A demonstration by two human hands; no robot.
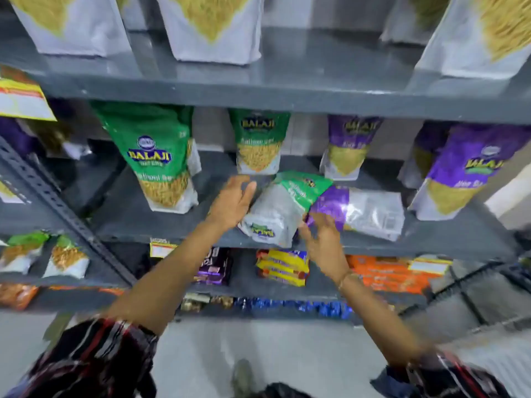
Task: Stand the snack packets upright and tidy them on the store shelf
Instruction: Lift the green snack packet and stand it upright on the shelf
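On the middle grey shelf (161, 225) a green snack packet (278, 208) lies flat, its bottom toward the front edge. A purple packet (362, 208) lies flat beside it on the right, partly tucked under it. My left hand (234, 201) hovers open at the green packet's left side, fingers near its upper corner. Just in front of where the two fallen packets meet, my right hand (323, 237) has its fingers spread. Upright green packets (155, 156) (258, 142) and purple packets (349, 145) (462, 173) stand around them.
White-bottomed packets (212, 27) stand on the shelf above. Below are small packets (283, 267), orange packs (385, 272) and yellow price tags (161, 248). A slotted shelf upright (66, 214) runs diagonally at the left. The pale floor lies beneath.
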